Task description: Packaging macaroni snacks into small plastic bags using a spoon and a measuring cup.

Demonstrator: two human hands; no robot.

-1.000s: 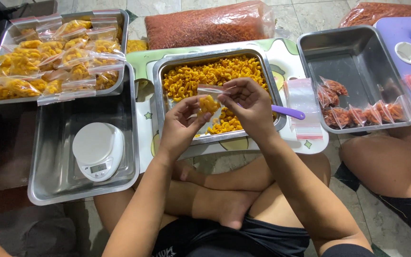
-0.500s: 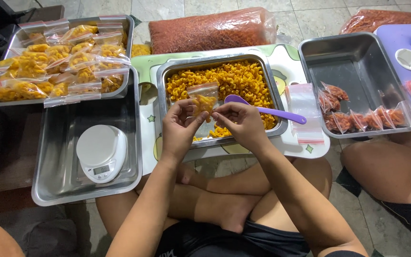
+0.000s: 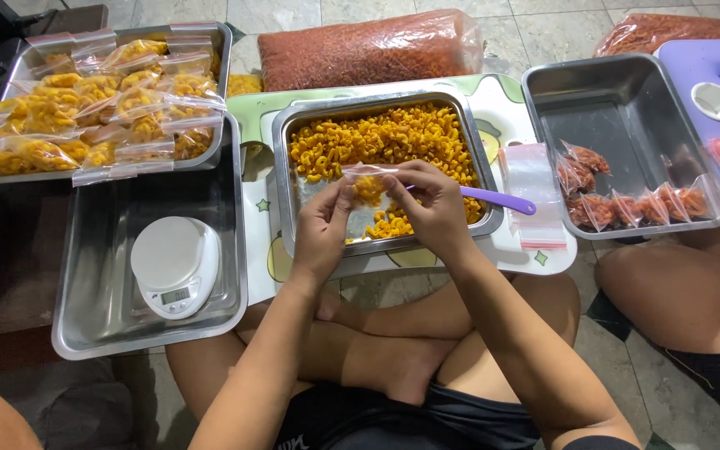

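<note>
Both hands meet over the steel tray [image 3: 287, 179] of yellow snacks [image 3: 385, 142]: the left hand [image 3: 322, 229] and right hand [image 3: 435, 204] each pinch an upper corner of a small clear bag [image 3: 368, 190], partly filled, their grip narrow and closed on its top edge. The bag looks light, thin, limp and probably slippery, its contents brittle — best taken by the stiffer seal strip, not the belly. A purple scoop [image 3: 497, 200] rests in the tray beside the right hand.

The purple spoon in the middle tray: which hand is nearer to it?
Right. The right hand lies over the purple spoon, hiding its bowl; the left hand is further left, across the small bag both pinch.
</note>
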